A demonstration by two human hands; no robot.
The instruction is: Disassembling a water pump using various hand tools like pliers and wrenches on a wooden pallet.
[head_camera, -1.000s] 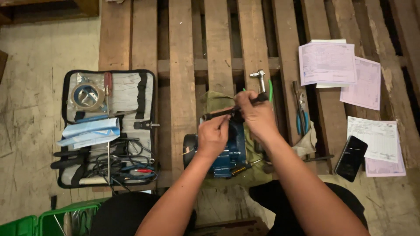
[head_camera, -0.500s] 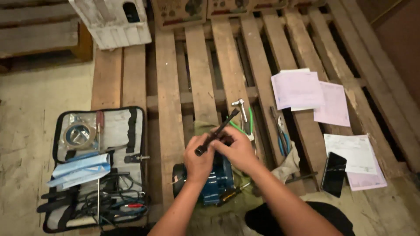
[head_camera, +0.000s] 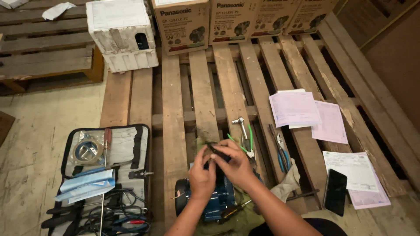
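Observation:
My left hand (head_camera: 201, 177) and my right hand (head_camera: 235, 164) meet over a blue motor-like unit (head_camera: 212, 202) that lies on an olive green cloth (head_camera: 247, 218) on a wooden pallet (head_camera: 203, 91). Both hands pinch a small black part (head_camera: 218, 154) just above the unit. How the part joins the unit is hidden by my fingers. A screwdriver with a dark and yellow handle (head_camera: 231, 212) lies against the unit's right side.
An open tool case (head_camera: 138, 148) with a tape roll (head_camera: 87, 150), cables and a blue pouch lies at the left. A ratchet wrench (head_camera: 241, 124), blue-handled pliers (head_camera: 282, 156), papers (head_camera: 294, 108) and a black phone (head_camera: 335, 190) lie right. Cardboard boxes (head_camera: 187, 24) and a white foam box (head_camera: 120, 32) stand at the back.
The view has tilted up, so the boxes at the back now show. The long black piece that stuck out to the upper right now lies low between my fingers, over the unit.

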